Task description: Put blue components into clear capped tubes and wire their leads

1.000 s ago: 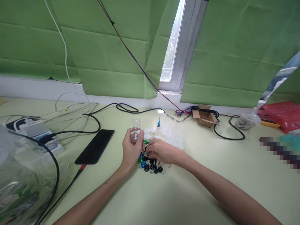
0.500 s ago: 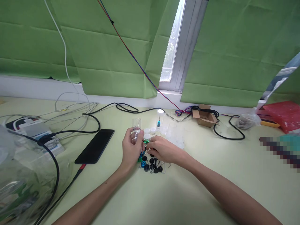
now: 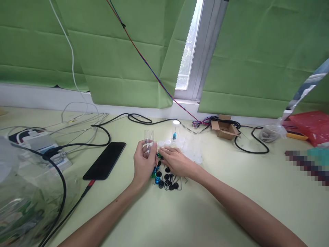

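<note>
My left hand (image 3: 143,166) is wrapped round a clear tube (image 3: 148,135), holding it upright with its open-looking top above the fingers. Just right of it, my right hand (image 3: 178,162) lies palm down over small parts, its fingers stretched toward the left hand. Its fingertips are by a green part (image 3: 159,155); whether they touch it is hard to see. Below the hands lie a blue metal part (image 3: 157,179), several black round-headed pieces (image 3: 175,185) and bent metal hex keys (image 3: 179,187). White caps (image 3: 168,142) sit behind my fingers.
Beyond the hands stands a white-capped clear tube (image 3: 175,127) holding a blue-hubbed needle. Translucent pieces (image 3: 196,154) lie right of it. A phone (image 3: 105,161) with a cable is at left. Further back are an open cardboard box (image 3: 226,131) and black cables (image 3: 140,119).
My right hand has flattened and its fingers have straightened, reaching slightly farther forward and left over the green part. My left hand keeps hold of the tube, nearly still.
</note>
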A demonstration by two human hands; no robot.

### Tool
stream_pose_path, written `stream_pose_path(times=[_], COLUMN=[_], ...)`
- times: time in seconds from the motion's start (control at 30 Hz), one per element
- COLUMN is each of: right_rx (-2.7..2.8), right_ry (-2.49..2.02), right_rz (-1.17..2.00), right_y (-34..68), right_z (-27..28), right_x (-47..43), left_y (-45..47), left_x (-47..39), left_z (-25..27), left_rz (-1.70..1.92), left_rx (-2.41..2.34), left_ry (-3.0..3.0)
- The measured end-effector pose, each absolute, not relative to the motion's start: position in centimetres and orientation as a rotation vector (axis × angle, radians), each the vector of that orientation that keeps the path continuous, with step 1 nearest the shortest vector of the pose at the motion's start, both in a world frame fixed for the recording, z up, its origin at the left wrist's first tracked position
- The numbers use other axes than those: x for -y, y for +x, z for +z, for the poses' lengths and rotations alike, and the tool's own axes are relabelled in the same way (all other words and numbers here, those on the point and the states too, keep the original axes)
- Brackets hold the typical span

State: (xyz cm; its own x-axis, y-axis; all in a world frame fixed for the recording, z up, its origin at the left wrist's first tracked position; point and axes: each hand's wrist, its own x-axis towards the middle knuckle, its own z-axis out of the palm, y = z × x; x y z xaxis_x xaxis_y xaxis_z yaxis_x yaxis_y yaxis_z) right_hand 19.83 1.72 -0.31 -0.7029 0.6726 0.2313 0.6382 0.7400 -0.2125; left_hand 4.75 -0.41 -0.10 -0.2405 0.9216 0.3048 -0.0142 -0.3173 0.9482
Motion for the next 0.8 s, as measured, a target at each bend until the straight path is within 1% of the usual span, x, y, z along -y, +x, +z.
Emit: stream_pose_path(times=[0.27, 0.4, 0.6, 0.8], right_rx=[2.613, 2.584, 2.606, 2.617], right_ry=[-1.09, -1.044, -1.015, -1.102], right_rz=[0.124, 0.118, 0.121, 0.03], right_y=[19.7, 19.8, 19.8, 19.7], right_z=[0.1, -0.1, -0.7, -1.0], right_x=[-2.0, -2.5, -3.0, -3.2], left_y=[4.7, 4.8, 4.8, 4.8], left_x=[0.5, 0.4, 0.6, 0.8], left_z=[-0.1, -0.1, -0.1, 0.1], left_rz=[1.63, 1.612, 1.613, 1.582], left_rx=[-1.145, -1.107, -1.011, -0.97], left_ry=[1.312, 1.323, 1.23, 1.145])
